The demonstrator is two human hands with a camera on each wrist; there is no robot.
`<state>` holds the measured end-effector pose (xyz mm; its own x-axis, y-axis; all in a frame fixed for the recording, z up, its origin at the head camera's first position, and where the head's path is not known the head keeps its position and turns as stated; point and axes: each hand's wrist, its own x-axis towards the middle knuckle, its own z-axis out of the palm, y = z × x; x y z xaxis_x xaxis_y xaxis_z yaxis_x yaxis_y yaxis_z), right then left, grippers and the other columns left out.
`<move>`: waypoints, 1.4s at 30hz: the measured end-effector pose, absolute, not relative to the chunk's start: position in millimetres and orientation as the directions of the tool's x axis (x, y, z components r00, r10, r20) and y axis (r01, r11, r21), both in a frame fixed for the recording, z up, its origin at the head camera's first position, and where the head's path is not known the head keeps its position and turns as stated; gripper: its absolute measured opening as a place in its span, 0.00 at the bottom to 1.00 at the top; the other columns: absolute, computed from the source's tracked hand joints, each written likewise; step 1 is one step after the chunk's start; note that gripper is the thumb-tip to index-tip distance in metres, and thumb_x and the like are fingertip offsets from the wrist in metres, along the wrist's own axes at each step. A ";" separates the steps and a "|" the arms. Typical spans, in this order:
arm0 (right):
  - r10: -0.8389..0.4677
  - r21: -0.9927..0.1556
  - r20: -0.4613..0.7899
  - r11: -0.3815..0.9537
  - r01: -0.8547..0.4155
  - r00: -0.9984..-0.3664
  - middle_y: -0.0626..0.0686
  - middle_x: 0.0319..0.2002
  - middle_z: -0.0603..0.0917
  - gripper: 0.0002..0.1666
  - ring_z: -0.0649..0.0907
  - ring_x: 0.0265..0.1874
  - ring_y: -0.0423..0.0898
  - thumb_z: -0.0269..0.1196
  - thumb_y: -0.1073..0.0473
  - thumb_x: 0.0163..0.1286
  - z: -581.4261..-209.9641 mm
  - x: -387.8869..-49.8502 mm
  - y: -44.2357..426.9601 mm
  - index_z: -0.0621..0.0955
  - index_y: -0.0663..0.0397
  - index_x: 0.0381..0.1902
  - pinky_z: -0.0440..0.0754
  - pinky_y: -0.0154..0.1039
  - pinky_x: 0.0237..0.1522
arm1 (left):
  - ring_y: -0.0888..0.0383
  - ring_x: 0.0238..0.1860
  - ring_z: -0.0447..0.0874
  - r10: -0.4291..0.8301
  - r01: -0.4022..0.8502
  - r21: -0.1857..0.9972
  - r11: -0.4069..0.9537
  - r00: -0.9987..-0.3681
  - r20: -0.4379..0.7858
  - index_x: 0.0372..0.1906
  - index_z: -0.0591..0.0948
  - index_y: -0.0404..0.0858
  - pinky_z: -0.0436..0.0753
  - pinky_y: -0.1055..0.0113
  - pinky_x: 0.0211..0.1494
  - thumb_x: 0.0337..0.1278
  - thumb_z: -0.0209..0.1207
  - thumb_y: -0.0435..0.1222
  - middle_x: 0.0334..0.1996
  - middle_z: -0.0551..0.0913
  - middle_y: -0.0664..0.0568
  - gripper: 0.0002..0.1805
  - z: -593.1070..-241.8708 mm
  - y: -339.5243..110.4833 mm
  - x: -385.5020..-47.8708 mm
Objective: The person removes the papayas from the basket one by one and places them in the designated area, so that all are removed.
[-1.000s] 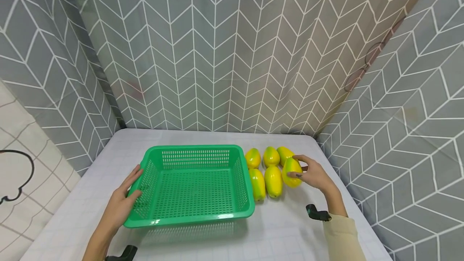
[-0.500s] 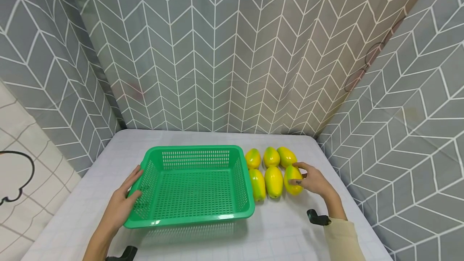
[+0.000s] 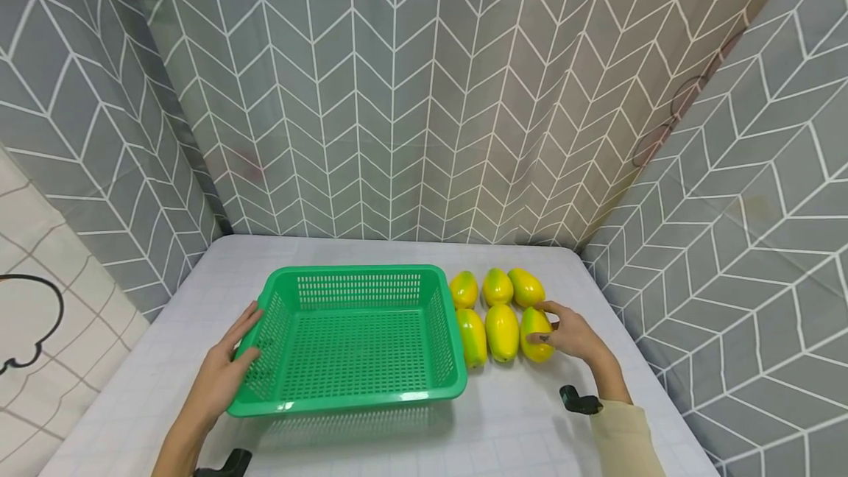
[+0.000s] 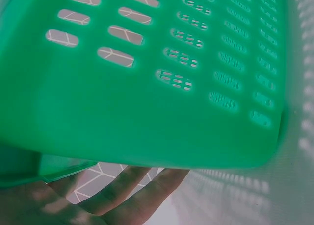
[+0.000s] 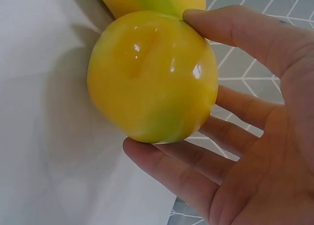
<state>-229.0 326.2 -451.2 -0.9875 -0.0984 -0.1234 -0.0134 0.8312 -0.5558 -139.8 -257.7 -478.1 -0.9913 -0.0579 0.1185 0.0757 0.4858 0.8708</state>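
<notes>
My right hand point(image 3: 575, 336) holds a yellow-green papaya point(image 3: 535, 336), the rightmost of the near row, with thumb and fingers round its sides. In the right wrist view the papaya's point(image 5: 152, 78) rounded end faces the camera, with the thumb at the top and the fingers along the lower right. It is on or just over the white tabletop. My left hand point(image 3: 221, 374) holds the left rim of a large green plastic basket point(image 3: 358, 403), which has nothing in it. In the left wrist view the slotted wall point(image 4: 122, 107) hides part of the fingers point(image 4: 142, 200).
Several more papayas point(image 3: 503, 333) lie right of the basket in two short rows, close together. Another papaya point(image 3: 526, 288) sits just behind the held one. Grey patterned curtains point(image 3: 411, 131) stand behind and beside the white table point(image 3: 517, 425).
My right hand has brought the papaya down and toward the near side, away from the back row and level with the near row. The left hand and the basket have stayed in place.
</notes>
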 end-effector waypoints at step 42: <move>-0.092 -0.585 -0.135 0.811 0.004 -0.987 0.71 0.80 0.65 0.52 0.75 0.72 0.73 0.70 0.42 0.70 -446.0 -219.0 334.6 0.63 0.61 0.81 0.81 0.71 0.66 | 0.34 0.87 0.39 -0.057 0.087 0.871 0.484 -0.990 0.131 0.86 0.56 0.40 0.52 0.20 0.79 0.79 0.50 0.31 0.89 0.45 0.51 0.36 -478.5 -257.8 -138.9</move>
